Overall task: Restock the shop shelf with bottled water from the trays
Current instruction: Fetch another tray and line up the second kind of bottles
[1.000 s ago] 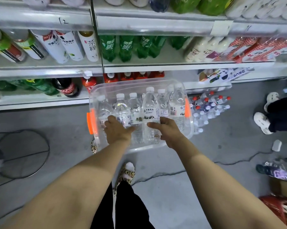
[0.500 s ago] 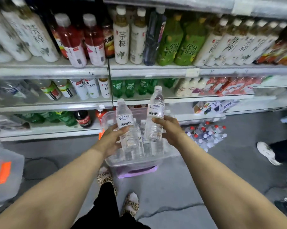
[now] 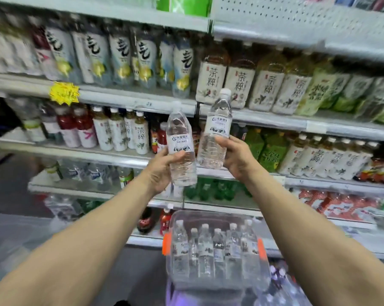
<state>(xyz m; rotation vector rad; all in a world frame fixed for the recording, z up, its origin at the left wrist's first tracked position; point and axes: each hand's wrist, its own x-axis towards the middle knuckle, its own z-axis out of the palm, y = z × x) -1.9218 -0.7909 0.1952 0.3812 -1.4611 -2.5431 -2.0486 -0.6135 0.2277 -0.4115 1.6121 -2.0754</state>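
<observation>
My left hand [image 3: 163, 167] grips a clear water bottle [image 3: 179, 138] by its lower half, held upright in front of the shelving. My right hand [image 3: 236, 159] grips a second water bottle [image 3: 216, 127] with a white cap, a little higher and to the right. Both bottles carry white labels and hang at the level of the middle shelf [image 3: 275, 122]. Below them, on the floor, stands a clear plastic tray [image 3: 261, 277] with orange handles, holding several more water bottles [image 3: 205, 250] upright.
The shelves are packed with tea bottles [image 3: 264, 85], green drink bottles [image 3: 270, 151], red drinks [image 3: 82, 129] and some water bottles [image 3: 93, 173] at lower left. A yellow price tag [image 3: 64, 93] hangs on an upper shelf edge. A shrink-wrapped bottle pack [image 3: 283, 286] lies at bottom right.
Both hands lifted one bottle each out of the tray and raised them from floor level up to the middle shelves. The view tilted upward with them.
</observation>
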